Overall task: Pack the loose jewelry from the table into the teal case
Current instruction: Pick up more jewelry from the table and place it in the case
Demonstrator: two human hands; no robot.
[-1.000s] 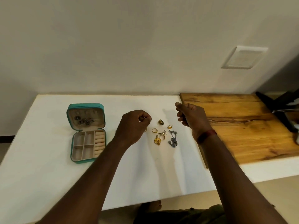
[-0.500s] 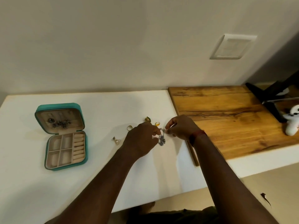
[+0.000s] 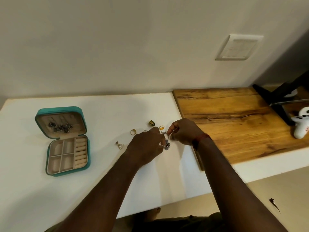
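On the white bench (image 3: 100, 190) the teal case (image 3: 88, 156) lies open, well left of the loose pieces. The left hand (image 3: 145, 148) and right hand (image 3: 184, 133) meet over a silver floral piece (image 3: 167, 145), the fingers (image 3: 170, 129) of both pinching it. This looks like the pickup step, and next it needs a steady carry leftward to the case.

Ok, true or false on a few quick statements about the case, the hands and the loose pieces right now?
The teal case lies open on the white table. True.
The right hand pinches the silver-blue piece. True.
The lid holds nothing. False: dark pieces hang inside it.
The triangle earring lies inside the case. False: it lies on the white table, between the case and the left hand.
A gold ring lies loose on the table. True.
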